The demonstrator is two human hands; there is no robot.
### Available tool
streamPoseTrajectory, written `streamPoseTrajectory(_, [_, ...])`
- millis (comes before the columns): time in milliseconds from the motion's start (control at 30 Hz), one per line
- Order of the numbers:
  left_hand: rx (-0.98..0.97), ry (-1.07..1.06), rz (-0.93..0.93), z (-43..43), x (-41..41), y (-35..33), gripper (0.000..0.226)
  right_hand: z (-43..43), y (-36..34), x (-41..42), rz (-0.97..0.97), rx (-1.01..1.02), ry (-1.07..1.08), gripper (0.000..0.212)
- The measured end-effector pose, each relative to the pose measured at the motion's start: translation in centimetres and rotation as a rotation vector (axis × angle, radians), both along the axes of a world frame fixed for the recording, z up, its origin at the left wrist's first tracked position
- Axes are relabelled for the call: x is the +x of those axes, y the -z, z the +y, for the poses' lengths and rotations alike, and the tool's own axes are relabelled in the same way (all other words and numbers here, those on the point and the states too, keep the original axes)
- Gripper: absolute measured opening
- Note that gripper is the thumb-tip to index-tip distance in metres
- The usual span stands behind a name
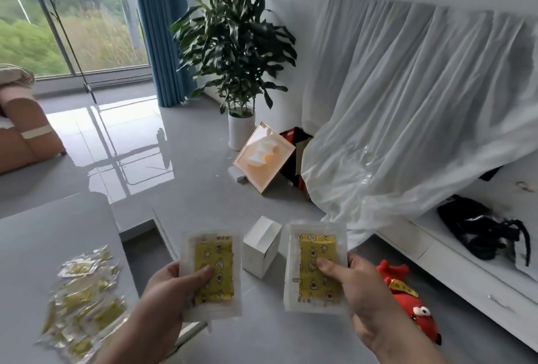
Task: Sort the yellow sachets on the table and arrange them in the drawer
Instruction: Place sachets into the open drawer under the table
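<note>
SORTING UNDER WAY: A person's left hand (163,291) and right hand (369,299) each pinch a clear-edged plastic sachet with a yellow patterned insert, thumb on the front and fingers behind. They are held up on either side of a small white cardboard box (262,247) standing on the glossy grey floor (203,189). The left-hand sachet (211,272) hangs just left of the box, the right-hand sachet (316,267) just right of it. Further left of the box, a loose heap of similar yellow sachets (81,299) lies unsorted on the smooth grey surface (43,232). Between heap and box, what appears to be the open drawer (164,232) shows a dark interior with no sachets visible, so the job looks barely begun, with most sorting and all arranging left. The heap reaches close to the surface's drawer-side edge, and the drawer's pale rim passes behind the left-hand sachet. The air above the drawer looks unobstructed. Right of the box, a red plush toy (407,299) lies on the floor.
</note>
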State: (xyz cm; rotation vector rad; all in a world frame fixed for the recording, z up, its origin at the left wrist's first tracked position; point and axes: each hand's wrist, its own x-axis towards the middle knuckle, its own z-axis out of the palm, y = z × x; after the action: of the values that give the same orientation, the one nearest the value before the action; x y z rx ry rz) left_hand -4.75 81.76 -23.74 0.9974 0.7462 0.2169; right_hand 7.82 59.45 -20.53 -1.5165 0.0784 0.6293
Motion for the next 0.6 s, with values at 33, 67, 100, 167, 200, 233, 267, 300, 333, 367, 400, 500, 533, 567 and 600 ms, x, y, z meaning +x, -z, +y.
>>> streamPoseTrajectory(33, [-0.005,-0.019,-0.004,-0.5,1.5,0.0,0.046,-0.3,0.0,1.7,0.001,0.005,-0.02,0.013])
streamPoseTrajectory(67, [-0.005,-0.038,-0.009,-1.0,2.9,0.0,0.046,-0.6,0.0,3.5,0.001,0.01,-0.042,0.013])
streamPoseTrajectory(100, [-0.003,-0.054,-0.012,-1.5,4.3,-0.1,0.046,-0.7,0.1,5.2,0.001,0.013,-0.059,0.013])
streamPoseTrajectory(167, [0.003,-0.095,-0.023,-2.7,7.4,-0.2,0.047,-1.3,0.1,9.0,-0.002,0.019,-0.11,0.013])
streamPoseTrajectory(200, [0.005,-0.114,-0.028,-3.1,8.9,-0.4,0.047,-1.5,0.2,10.9,-0.005,0.021,-0.142,0.014])
streamPoseTrajectory(233, [0.007,-0.132,-0.032,-3.5,10.3,-0.5,0.048,-1.6,0.3,12.8,-0.009,0.019,-0.169,0.015])
streamPoseTrajectory(267, [0.008,-0.147,-0.032,-3.8,11.4,-0.8,0.047,-1.6,0.3,14.2,-0.011,0.015,-0.191,0.016])
streamPoseTrajectory(300, [0.009,-0.17,-0.033,-4.1,12.6,-0.9,0.046,-1.6,0.3,15.9,-0.009,0.012,-0.22,0.016])
streamPoseTrajectory(333, [0.009,-0.195,-0.032,-4.3,13.6,-1.0,0.046,-1.6,0.2,17.3,-0.006,0.014,-0.25,0.016])
streamPoseTrajectory(367, [0.007,-0.218,-0.033,-4.6,14.5,-1.1,0.046,-1.5,0.1,18.7,-0.003,0.017,-0.278,0.015])
streamPoseTrajectory(400, [0.005,-0.243,-0.031,-4.7,15.3,-1.2,0.046,-1.3,0.2,20.1,-0.001,0.023,-0.299,0.015])
streamPoseTrajectory(500, [-0.01,-0.298,-0.004,-5.1,16.9,-1.1,0.046,-0.6,0.7,23.1,0.022,0.04,-0.329,0.015])
streamPoseTrajectory(533, [-0.016,-0.312,0.005,-5.0,17.4,-1.0,0.047,-0.2,0.8,24.1,0.033,0.04,-0.346,0.015])
streamPoseTrajectory(567, [-0.023,-0.33,0.012,-4.7,17.9,-0.8,0.048,0.1,1.0,25.0,0.04,0.038,-0.365,0.015])
streamPoseTrajectory(600, [-0.03,-0.347,0.017,-4.4,18.4,-0.6,0.048,0.5,1.1,25.7,0.043,0.034,-0.378,0.016])
